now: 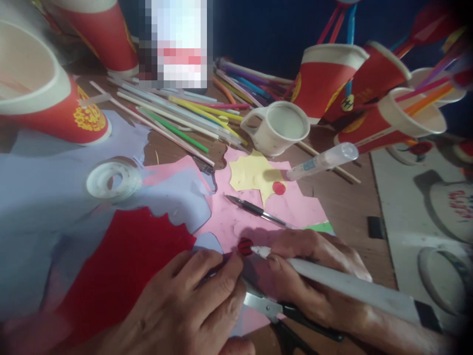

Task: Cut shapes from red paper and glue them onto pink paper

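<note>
My right hand [314,276] grips a white marker [354,288], its tip touching a small red paper piece with dark marks [245,246]. My left hand [192,305] presses its fingertips down beside that red piece, holding it on the pink paper [295,207]. Scissors [273,310] with black handles lie under my hands. A black pen [258,211] rests on the pink paper just beyond. A yellow cut-out [251,172] and a small red dot [279,188] lie farther back.
A tape roll [113,180] sits on lilac paper [37,197] at left, with red paper [121,266] below it. Coloured straws [185,118], a white cup [281,129], a glue tube [321,160] and red paper cups [325,79] crowd the back. A white sheet [406,222] lies right.
</note>
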`<act>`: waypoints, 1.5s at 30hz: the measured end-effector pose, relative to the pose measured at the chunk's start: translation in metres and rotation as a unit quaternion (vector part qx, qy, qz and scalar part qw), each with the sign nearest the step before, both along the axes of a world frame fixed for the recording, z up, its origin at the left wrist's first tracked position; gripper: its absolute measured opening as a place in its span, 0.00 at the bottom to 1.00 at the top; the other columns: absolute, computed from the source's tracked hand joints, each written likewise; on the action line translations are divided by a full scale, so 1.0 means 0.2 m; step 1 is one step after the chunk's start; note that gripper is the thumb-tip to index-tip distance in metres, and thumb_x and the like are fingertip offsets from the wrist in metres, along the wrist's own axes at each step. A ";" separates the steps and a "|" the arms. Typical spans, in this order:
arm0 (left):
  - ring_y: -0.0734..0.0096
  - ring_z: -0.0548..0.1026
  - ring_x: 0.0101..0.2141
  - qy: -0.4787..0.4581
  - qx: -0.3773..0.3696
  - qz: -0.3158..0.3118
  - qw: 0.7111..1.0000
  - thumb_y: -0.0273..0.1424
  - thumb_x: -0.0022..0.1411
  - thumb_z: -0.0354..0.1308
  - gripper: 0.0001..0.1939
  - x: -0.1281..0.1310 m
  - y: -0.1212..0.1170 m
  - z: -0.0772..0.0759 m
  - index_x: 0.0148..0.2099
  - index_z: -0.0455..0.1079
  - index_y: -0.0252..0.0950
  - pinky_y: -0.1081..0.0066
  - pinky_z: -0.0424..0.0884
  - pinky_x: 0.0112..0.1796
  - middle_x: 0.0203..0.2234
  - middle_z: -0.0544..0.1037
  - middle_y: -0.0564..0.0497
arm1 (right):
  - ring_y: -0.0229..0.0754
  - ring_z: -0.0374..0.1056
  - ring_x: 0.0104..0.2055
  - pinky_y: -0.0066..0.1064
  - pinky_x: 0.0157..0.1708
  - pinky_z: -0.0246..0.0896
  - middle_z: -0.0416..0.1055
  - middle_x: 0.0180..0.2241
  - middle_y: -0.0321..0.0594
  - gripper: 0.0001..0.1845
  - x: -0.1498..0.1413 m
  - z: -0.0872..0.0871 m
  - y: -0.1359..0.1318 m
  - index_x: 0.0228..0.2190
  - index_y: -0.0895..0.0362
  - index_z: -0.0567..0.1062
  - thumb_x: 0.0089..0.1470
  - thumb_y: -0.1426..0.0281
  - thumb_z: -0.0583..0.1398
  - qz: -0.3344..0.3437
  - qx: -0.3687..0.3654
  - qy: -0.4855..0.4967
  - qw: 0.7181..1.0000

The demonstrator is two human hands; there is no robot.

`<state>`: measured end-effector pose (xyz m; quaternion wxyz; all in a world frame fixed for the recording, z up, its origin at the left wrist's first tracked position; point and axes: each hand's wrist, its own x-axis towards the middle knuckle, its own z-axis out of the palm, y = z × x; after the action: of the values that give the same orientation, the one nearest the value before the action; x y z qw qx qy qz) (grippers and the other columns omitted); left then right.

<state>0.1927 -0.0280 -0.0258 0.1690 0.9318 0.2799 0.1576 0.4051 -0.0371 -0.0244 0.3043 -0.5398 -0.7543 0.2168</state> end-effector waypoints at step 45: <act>0.64 0.71 0.38 -0.023 0.010 0.010 1.000 0.38 0.68 0.39 0.21 0.01 0.00 -0.02 0.41 0.73 0.37 0.64 0.65 0.35 0.43 0.78 0.53 | 0.35 0.63 0.15 0.28 0.16 0.59 0.66 0.14 0.30 0.09 -0.04 0.03 0.00 0.22 0.53 0.63 0.52 0.73 0.54 0.012 0.017 -0.069 0.997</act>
<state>0.1943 -0.0274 -0.0297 0.1646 0.9266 0.2839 0.1838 0.3968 -0.0379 -0.0186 0.2580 -0.5395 -0.7834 0.1693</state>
